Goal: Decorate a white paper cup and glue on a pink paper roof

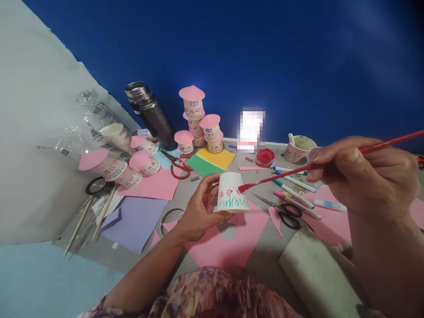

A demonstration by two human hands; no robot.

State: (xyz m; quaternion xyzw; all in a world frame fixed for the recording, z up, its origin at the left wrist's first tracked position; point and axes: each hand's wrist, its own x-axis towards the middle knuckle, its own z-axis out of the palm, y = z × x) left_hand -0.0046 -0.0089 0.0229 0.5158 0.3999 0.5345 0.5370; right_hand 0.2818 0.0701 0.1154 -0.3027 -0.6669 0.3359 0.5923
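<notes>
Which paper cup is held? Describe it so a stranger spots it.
On the table under the blue wall, find the big pink sheet at the near edge. Above it the left hand holds an inverted paper cup; alone among the flowered cups, it lacks a pink roof.

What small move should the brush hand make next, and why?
Probably press the paintbrush lightly against the paper cup: its red bristles sit at the cup's side by the red flowers, and the left hand holds the cup upside down.
</notes>
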